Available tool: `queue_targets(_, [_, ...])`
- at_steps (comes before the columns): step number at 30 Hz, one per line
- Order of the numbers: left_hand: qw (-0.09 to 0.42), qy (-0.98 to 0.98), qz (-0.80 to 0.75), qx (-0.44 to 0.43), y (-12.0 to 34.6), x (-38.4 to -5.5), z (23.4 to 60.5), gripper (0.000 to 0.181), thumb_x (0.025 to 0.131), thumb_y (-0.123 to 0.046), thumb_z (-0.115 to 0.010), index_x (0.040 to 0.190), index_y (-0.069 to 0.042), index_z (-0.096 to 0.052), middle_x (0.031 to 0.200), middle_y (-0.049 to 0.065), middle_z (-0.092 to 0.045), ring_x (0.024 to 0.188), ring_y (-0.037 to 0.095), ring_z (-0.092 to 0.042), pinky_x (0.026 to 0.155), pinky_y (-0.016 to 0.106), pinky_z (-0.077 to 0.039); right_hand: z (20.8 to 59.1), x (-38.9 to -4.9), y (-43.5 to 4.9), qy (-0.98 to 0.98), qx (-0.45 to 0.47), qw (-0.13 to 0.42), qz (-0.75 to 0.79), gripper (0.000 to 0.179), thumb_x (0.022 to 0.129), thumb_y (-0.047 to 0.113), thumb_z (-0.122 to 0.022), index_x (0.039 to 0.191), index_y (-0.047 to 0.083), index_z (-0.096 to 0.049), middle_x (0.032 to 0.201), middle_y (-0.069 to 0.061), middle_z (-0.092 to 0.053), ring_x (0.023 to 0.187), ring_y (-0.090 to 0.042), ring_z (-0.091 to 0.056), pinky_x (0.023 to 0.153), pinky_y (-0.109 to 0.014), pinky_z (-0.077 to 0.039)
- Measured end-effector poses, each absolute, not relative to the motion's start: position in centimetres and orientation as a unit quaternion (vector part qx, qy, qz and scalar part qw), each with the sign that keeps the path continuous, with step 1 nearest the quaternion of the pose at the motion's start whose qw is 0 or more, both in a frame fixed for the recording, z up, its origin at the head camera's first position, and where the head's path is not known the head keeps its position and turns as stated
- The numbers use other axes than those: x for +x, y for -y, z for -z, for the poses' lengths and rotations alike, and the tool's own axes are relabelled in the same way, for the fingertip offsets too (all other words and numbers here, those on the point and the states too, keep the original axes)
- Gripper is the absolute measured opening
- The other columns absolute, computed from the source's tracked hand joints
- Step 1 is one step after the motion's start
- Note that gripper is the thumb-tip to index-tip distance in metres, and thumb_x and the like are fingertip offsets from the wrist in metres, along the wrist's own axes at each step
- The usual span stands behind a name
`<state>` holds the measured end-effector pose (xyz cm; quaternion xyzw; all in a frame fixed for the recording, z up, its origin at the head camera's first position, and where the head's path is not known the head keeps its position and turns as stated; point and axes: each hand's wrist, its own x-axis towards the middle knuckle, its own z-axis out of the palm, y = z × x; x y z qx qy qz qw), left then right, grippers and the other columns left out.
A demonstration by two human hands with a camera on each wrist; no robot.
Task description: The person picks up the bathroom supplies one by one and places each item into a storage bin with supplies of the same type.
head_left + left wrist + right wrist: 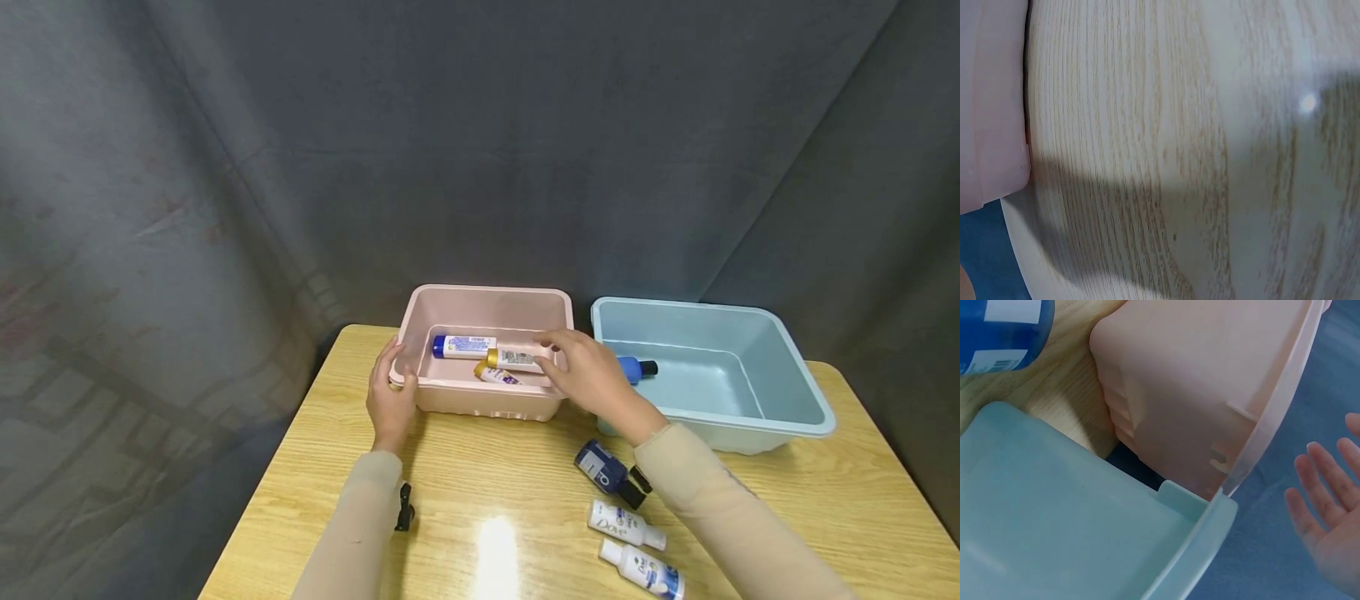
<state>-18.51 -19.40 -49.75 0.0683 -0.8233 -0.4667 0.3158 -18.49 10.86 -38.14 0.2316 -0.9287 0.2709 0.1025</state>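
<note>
At the front left corner of a pink basin (491,400), my left hand (390,402) grips the rim. Over the basin's right side, my right hand (588,371) has its fingers spread apart, as the right wrist view shows (1335,512). Just by its thumb lies a white bottle with a gold cap (512,359). Beneath that is a smaller gold-capped tube (497,374), partly covered. Behind them a white tube with a blue cap (465,347) lies on the basin floor. The left wrist view catches only the basin's side (994,112) and wood.
A light blue basin (720,425) stands at the right, with a blue black-capped bottle (632,368) inside, partly behind my right hand. On the wooden table (465,483) lie a navy bottle (600,467) and two white Dove bottles (618,522). A dark curtain (480,150) hangs behind.
</note>
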Motion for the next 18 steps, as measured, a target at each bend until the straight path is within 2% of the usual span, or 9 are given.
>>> queue_targets(5, [0.318, 0.823, 0.465, 0.067, 19.4, -18.5, 49.7, 0.04, 0.089, -0.011, -0.059, 0.129, -0.014, -0.064, 0.145, -0.005, -0.053, 0.136, 0.02, -0.045, 0.111, 0.043, -0.036, 37.9, -17.6, -11.2, 0.921, 0.241, 0.117, -0.282, 0.031, 0.094, 0.024, -0.069, 0.122, 0.011, -0.068, 0.116, -0.006, -0.068, 0.091, -0.026, -0.065, 0.075, -0.045, -0.054])
queue_targets(13, [0.315, 0.823, 0.468, 0.07, 19.3, -18.4, 49.6, 0.041, 0.088, -0.009, -0.06, 0.129, -0.014, -0.064, 0.144, -0.004, -0.053, 0.136, 0.02, -0.045, 0.112, 0.043, -0.036, 37.8, -16.2, -12.2, 0.919, 0.224, 0.121, -0.3, 0.033, 0.093, 0.023, -0.069, 0.123, 0.01, -0.068, 0.122, -0.009, -0.067, 0.108, -0.031, -0.064, 0.09, -0.052, -0.052])
queue_targets(18, [0.314, 0.824, 0.467, 0.072, 19.3, -18.4, 49.5, 0.041, 0.088, -0.009, -0.061, 0.128, -0.013, -0.064, 0.145, -0.003, -0.053, 0.136, 0.021, -0.045, 0.112, 0.044, -0.036, 37.7, -15.5, -13.0, 0.917, 0.222, 0.13, -0.306, 0.032, 0.094, 0.022, -0.069, 0.124, 0.011, -0.068, 0.118, -0.007, -0.068, 0.101, -0.03, -0.065, 0.084, -0.051, -0.053])
